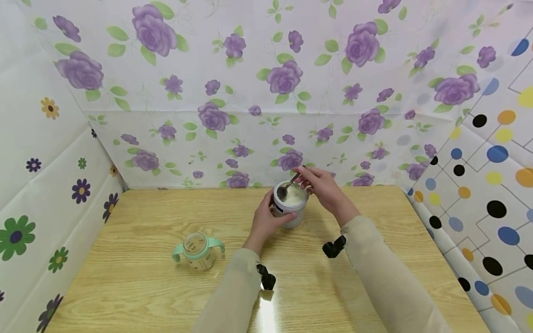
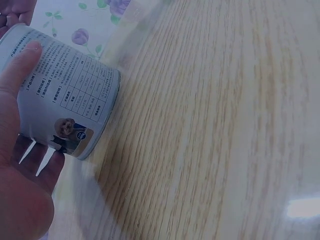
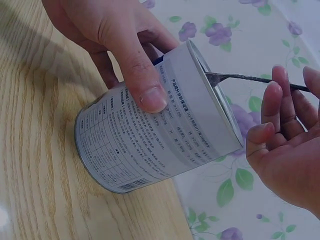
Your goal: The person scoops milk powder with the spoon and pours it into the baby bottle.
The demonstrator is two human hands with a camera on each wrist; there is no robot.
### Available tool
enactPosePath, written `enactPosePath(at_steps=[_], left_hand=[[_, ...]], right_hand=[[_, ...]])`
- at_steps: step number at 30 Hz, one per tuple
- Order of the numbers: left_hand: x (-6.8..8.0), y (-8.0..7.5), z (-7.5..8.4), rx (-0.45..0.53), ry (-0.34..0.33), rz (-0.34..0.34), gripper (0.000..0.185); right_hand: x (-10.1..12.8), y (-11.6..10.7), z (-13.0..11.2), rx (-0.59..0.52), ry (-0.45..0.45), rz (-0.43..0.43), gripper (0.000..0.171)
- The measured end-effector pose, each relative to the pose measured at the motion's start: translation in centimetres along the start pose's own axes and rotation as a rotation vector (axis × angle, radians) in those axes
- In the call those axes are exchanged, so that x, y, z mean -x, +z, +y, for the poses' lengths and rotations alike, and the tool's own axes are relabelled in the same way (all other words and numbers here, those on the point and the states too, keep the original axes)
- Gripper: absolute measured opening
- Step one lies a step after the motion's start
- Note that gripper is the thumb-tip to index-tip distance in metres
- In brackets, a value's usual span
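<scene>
A white can [image 1: 290, 217] of pale powder [image 1: 294, 196] stands near the table's back edge. My left hand [image 1: 266, 220] grips it round the side, thumb across the front; the right wrist view shows that thumb pressed on the can's printed label [image 3: 145, 135]. Between thumb and fingers, my right hand [image 1: 324, 187] pinches the handle of a dark metal spoon [image 1: 282, 192]. The spoon slants down into the can's mouth, its bowl at the powder. In the left wrist view a dog picture [image 2: 71, 131] shows low on the can [image 2: 65, 90].
A clear baby bottle [image 1: 201, 260] with mint-green handles and no lid stands on the wooden table [image 1: 137, 259], left of my left forearm. A flowered cloth [image 1: 250, 92] hangs right behind the table, with patterned cloths at both sides. Black wrist cameras sit on both sleeves.
</scene>
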State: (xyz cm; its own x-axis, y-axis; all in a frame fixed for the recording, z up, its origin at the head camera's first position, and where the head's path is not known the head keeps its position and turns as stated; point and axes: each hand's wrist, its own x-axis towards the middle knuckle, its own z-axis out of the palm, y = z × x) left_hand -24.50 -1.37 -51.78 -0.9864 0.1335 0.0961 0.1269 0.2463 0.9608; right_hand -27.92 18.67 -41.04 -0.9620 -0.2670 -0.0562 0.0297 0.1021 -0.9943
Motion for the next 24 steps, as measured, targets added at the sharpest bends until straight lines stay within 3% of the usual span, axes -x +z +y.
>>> enactPosePath(at_steps=[12, 24], left_hand=[[0.1, 0.0, 0.0, -0.007, 0.007, 0.004, 0.1], [0.1, 0.1, 0.1, -0.016, -0.002, 0.012, 0.099]], right_hand=[[-0.4, 0.1, 0.3, 0.073, 0.002, 0.007, 0.044], [0.0, -1.0, 1.8, 0.102, -0.024, 0.049, 0.045]])
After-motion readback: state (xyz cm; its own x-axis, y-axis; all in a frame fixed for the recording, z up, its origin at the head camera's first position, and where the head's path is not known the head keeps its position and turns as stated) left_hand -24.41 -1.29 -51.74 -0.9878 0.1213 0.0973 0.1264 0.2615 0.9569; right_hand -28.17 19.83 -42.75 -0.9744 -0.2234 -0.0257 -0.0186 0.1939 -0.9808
